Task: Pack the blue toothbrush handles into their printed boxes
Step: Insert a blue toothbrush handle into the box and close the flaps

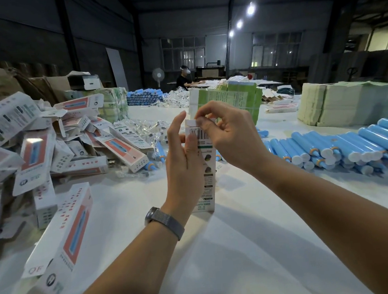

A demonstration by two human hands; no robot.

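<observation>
We held the printed box [202, 169] upright on the white bench [244, 248], left hand [182, 162] gripping its side, right hand [229, 136] pinching its top flap; blue handles [342, 143] lay piled rightward.

Bare forearms, no sleeves, dark mesh-band watch [164, 222] on left wrist

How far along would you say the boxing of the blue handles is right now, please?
Done: a heap of printed boxes lies at left. In hand: the left hand holds one upright box while the right hand works its top flap. Left: many blue handles lie unboxed.
</observation>
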